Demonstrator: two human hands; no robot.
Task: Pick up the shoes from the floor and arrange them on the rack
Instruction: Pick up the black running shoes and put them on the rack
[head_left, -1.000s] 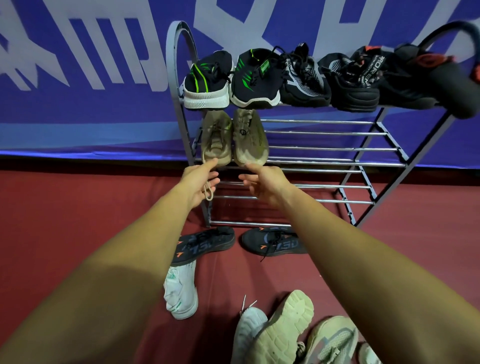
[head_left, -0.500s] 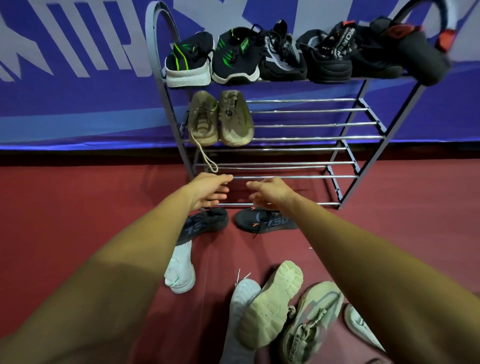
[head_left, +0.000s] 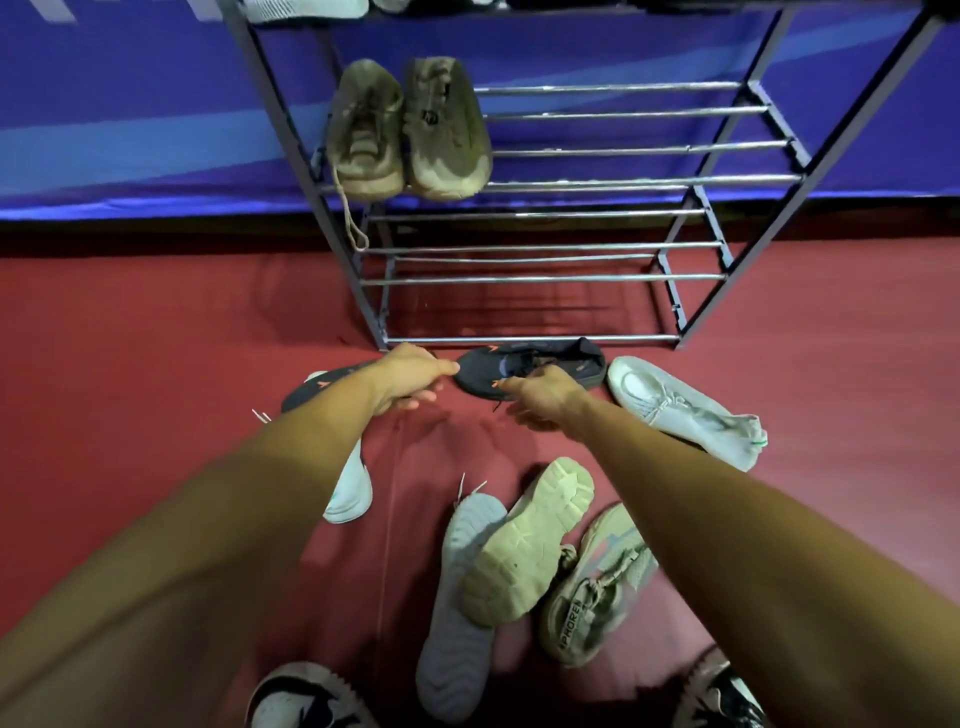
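Just in front of the grey metal shoe rack (head_left: 524, 182), both hands reach down to a pair of dark low trainers with orange marks lying on the red floor (head_left: 156, 332). Over the dark trainer nearer the rack's left leg (head_left: 311, 387) sits the left hand (head_left: 410, 378), its fingers curled loosely downward; whether it already grips the shoe I cannot tell. Beside it the right hand (head_left: 540, 397) hovers at the toe of the other dark trainer (head_left: 540, 361), fingers part-spread and not yet closed on it. On the rack's middle shelf, at its left end, a pair of worn olive lace-up shoes (head_left: 408, 130) already stands (one lace dangles below the bars). The step in hand looks like picking up the dark pair. Next, each hand probably needs a firm pinch at collar or toe, then a lift to the bare bars right of the olive pair. Further from the rack lie pale shoes (head_left: 524, 545), unsorted.
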